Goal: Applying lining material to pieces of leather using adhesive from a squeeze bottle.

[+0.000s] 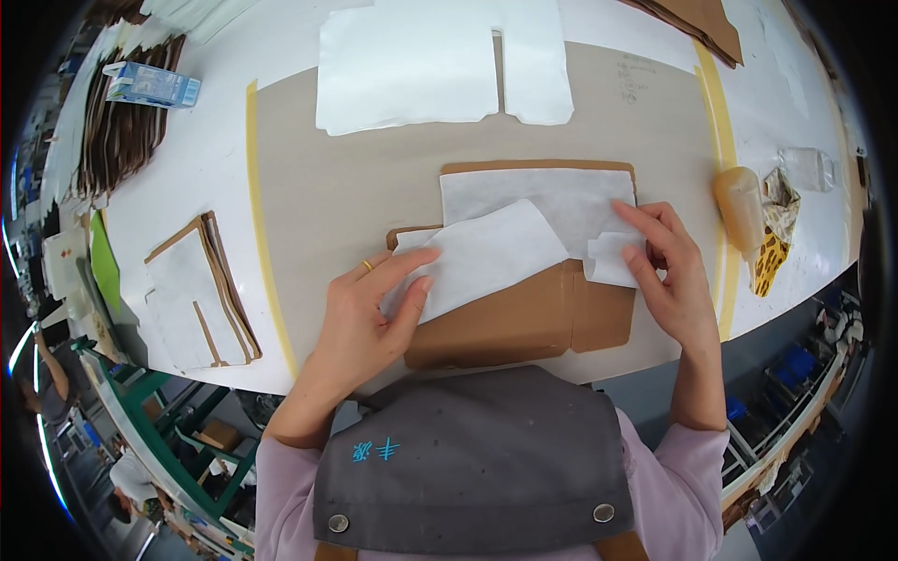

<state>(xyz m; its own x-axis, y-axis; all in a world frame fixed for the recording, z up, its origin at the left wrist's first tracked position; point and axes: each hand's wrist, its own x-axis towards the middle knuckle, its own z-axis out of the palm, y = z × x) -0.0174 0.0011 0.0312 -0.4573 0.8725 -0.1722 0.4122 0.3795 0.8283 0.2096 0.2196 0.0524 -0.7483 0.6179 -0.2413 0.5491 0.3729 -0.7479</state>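
A brown leather-like piece [496,313] lies on the grey mat in front of me, with a slit toward its right side. A thin white sheet [538,192] covers its far part, leaving a narrow brown rim. The sheet's near side is folded up and back in a wide left flap and a small right flap. My left hand [360,313], with a ring on one finger, pinches the wide flap at its left end. Thumb and fingers of my right hand [672,271] grip the small flap, its index finger resting on the sheet at the right edge.
White cut sheets [407,70] lie beyond the piece. Stacked brown-and-white pieces [201,299] sit at left, below a blue carton [154,84] on a brown pile [131,131]. At right are an amber bottle [739,210], a patterned cloth [774,238] and a clear container [807,169].
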